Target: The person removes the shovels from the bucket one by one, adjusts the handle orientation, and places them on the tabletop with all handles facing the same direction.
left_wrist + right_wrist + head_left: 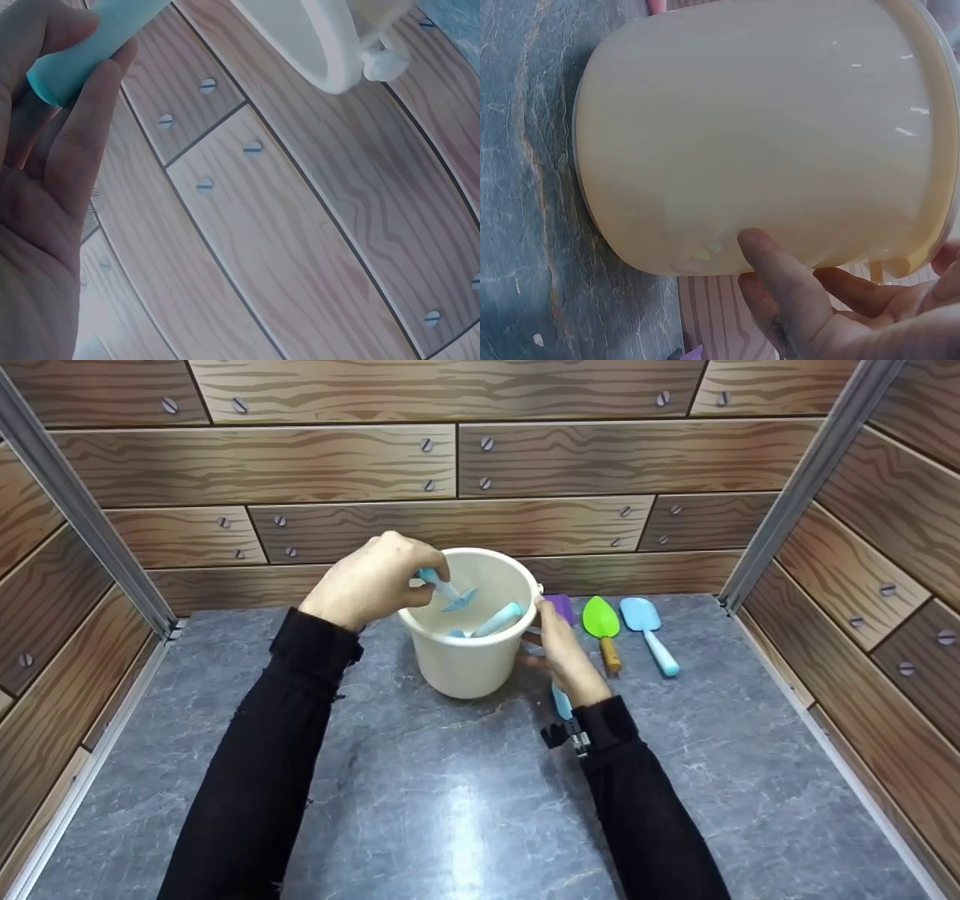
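Note:
My left hand [382, 577] is over the left rim of a cream plastic bucket [465, 664]. It grips a small toy sand tool by its light-blue handle [105, 45]; the tool's blue head [460, 601] points down into the bucket mouth. The kind of tool I cannot tell. Inside the bucket, another light-blue handle [498, 619] leans against the wall. My right hand [562, 649] holds the bucket's right side, thumb up at the rim and fingers [780, 266] against the outer wall. The bucket stands upright.
Right of the bucket lie a green toy trowel [601, 619] with a brown handle, a light-blue toy shovel [642, 615] and a purple piece [559, 607]. Another light-blue piece [561, 703] is partly hidden by my right wrist. Wood-patterned walls [352, 465] enclose the grey tabletop [420, 780].

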Motion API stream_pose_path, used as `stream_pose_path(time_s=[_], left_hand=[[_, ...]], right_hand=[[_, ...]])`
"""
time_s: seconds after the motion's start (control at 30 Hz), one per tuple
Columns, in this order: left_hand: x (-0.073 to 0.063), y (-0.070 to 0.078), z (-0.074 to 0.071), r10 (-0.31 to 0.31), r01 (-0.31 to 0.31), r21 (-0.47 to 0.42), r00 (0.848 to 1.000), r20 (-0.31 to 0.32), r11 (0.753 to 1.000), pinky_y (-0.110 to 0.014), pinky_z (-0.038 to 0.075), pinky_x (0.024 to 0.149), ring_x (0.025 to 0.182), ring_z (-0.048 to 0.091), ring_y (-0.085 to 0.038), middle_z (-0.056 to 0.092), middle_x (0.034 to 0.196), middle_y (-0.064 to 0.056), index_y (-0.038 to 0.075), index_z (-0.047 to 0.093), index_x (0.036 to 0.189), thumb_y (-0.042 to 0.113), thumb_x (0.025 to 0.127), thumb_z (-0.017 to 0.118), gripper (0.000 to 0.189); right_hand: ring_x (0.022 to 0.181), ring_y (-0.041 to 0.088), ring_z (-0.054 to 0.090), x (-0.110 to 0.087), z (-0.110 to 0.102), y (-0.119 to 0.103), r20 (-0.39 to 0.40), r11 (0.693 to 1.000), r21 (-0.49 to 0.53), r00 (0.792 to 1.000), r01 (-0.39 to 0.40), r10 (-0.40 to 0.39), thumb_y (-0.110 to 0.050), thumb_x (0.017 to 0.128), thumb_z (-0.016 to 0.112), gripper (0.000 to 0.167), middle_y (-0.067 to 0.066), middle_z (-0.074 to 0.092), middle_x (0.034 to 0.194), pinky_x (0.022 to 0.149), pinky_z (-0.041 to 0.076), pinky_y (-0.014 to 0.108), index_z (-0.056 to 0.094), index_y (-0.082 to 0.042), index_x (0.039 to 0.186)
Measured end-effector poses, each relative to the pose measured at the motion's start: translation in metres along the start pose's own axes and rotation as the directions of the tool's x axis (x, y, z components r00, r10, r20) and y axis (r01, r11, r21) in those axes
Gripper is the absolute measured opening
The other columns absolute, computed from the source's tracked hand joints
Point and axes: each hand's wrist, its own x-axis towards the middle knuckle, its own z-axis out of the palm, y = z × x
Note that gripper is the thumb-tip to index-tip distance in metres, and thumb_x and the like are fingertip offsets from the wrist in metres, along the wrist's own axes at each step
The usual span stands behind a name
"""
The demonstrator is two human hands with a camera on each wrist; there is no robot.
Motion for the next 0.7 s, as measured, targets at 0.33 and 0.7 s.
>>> stream_pose_path(time_s=[0.33,0.7], left_hand=[[-0.012,-0.004,-0.004,0.077,-0.072,0.046,0.992,-0.103,0.996,-0.045,0.071,0.097,0.113,0.087,-0.024,0.091,0.121,-0.003,0.011,0.087,0.117,-0.001,0.101,0.088,0.02],[-0.027,-0.008,-0.007,0.158,-0.128,0.154,0.966,-0.204,0.98,-0.048,0.073,0.095,0.111,0.088,-0.029,0.09,0.122,-0.006,0.006,0.086,0.119,-0.002,0.103,0.084,0.019]], right_hand=[[0.168,0.05,0.048,-0.001,-0.001,0.0,-0.009,1.0,-0.009,1.0,0.0,0.0,-0.049,0.125,0.028,0.07,0.024,0.046,0.181,0.131,0.054,0.068,0.046,-0.007,0.177],[0.168,0.049,0.048,-0.001,0.0,0.0,-0.003,1.0,0.006,1.0,0.002,-0.002,-0.05,0.124,0.029,0.07,0.023,0.046,0.181,0.133,0.052,0.069,0.045,-0.009,0.179]])
